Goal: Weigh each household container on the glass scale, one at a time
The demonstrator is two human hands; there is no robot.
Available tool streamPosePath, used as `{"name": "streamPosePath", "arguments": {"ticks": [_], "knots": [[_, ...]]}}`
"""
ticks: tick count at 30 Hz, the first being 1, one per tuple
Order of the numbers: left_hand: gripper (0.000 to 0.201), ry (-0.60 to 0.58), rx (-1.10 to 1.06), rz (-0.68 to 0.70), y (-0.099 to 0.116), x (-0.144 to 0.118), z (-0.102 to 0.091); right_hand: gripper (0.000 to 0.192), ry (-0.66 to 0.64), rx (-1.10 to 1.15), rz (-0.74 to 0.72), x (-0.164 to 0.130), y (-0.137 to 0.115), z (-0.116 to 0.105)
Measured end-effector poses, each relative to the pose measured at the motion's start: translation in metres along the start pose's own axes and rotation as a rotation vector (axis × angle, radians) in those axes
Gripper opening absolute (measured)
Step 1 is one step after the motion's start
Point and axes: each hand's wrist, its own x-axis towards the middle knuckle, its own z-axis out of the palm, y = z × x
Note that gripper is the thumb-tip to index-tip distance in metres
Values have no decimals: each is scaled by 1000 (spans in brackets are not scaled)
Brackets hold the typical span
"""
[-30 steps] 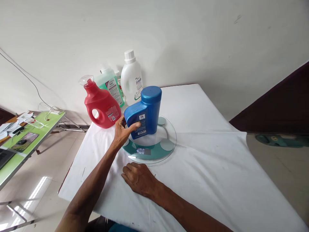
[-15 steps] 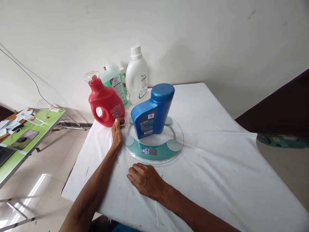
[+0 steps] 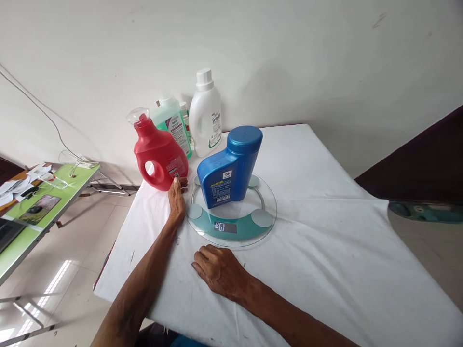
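Table (image 3: pixel 325 250), white cloth. Round glass scale (image 3: pixel 265 200) bearing blue detergent bottle (image 3: pixel 227 168), upright, cap topmost, handle leftward. Left hand (image 3: pixel 177 200), open, flat beside scale, fingertips near red jug (image 3: pixel 159 154). Right hand (image 3: pixel 219 270), open, palm down on the cloth.

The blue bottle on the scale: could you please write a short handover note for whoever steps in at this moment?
Left hand: open, flat on the white cloth between the red jug and the scale; fingertips are at the jug's base, holding nothing.
Right hand: open, palm down on the cloth in front of the scale.
Blue bottle: upright on the scale, capped, free of both hands. The display is lit; its digits are not clearly legible.
Behind: red jug, green bottle, white bottle, all off the scale.
Done: blue bottle placed. Left: reading the display; the other three bottles are unweighed as they stand.
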Motion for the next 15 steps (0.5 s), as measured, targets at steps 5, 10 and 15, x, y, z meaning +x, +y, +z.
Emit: {"name": "streamPosePath", "arguments": {"ticks": [5,10,15], "knots": [[71,1,10,-4,0,0,0,23,7,-4,-2,0,-1,-1],[71,-10,40,-4,2,-1,0,23,17,-5,-5,-1,0,1],[72,-13,55,-4,3,-1,0,24,25,-2,-4,-1,0,1]]}}
